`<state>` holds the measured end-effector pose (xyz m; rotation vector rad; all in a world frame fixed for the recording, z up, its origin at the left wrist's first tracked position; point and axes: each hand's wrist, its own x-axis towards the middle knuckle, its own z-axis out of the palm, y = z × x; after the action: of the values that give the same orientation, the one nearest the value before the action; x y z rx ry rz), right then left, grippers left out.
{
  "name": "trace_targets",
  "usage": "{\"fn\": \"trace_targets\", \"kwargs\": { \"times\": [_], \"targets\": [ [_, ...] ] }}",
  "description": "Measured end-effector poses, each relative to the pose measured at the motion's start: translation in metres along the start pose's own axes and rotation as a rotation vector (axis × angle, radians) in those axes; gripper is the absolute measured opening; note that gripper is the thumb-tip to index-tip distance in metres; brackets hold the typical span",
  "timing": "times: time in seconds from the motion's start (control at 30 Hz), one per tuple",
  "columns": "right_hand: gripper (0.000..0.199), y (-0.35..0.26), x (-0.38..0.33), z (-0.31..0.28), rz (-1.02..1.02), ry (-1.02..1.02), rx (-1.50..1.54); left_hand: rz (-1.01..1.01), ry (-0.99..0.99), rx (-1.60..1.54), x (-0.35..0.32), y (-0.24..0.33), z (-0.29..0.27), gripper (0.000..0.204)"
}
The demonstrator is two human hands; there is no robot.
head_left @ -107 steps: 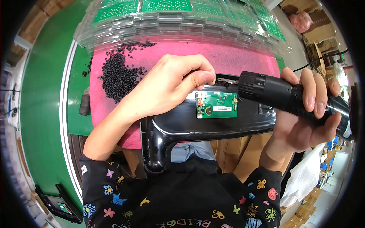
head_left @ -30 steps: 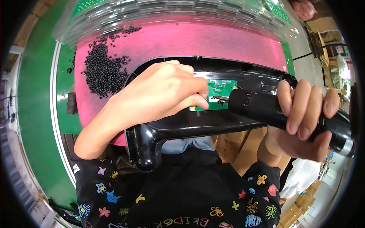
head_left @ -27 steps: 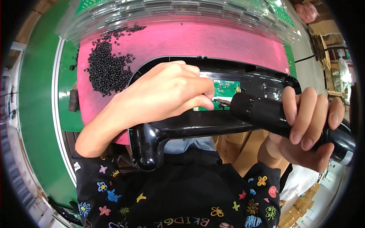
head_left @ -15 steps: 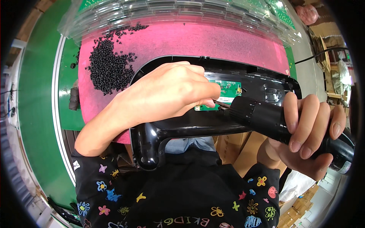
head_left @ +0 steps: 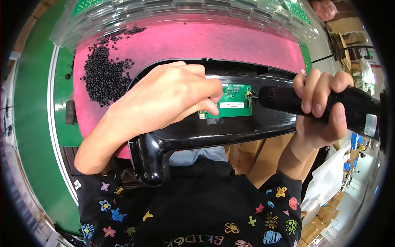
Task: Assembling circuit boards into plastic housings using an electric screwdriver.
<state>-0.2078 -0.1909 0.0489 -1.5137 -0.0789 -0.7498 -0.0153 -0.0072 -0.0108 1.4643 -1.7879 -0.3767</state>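
In my right hand is a black electric screwdriver, held sideways with its bit end pointing left. The bit end is at the right edge of a green circuit board; I cannot tell whether it sits on a screw. The board lies inside a black plastic housing with a handle at its lower left. My left hand is closed over the board's left end, thumb and forefinger close together. What those fingers hold, if anything, is hidden.
A heap of small black screws lies on the pink mat, left of the housing. Clear plastic trays are stacked along the far side. A dark cylindrical piece rests on the green surface at left. A black cable runs at upper right.
The screwdriver has swung away from my left fingertips to the board's right edge, and its rear end has risen. My left hand stays at the board. The whole view has shifted slightly.
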Motion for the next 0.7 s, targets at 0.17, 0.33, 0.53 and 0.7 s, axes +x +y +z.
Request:
{"fn": "trace_targets", "kwargs": {
  "times": [0.17,0.33,0.53,0.7],
  "targets": [
    [0.034,0.008,0.000,-0.001,-0.007,0.009,0.024,0.025,-0.070,0.045,0.000,0.001,0.000,0.023],
    [0.033,0.013,0.001,0.000,0.013,-0.002,0.001,0.015,-0.105,0.109,0.000,0.002,0.001,0.023],
    [0.031,0.015,0.009,-0.001,0.086,-0.116,0.004,-0.076,-0.109,0.035,-0.002,0.001,0.002,0.020],
    [0.033,0.018,0.014,0.004,0.115,-0.076,-0.033,-0.194,-0.143,-0.036,0.000,0.001,0.001,0.017]
  ]
}}
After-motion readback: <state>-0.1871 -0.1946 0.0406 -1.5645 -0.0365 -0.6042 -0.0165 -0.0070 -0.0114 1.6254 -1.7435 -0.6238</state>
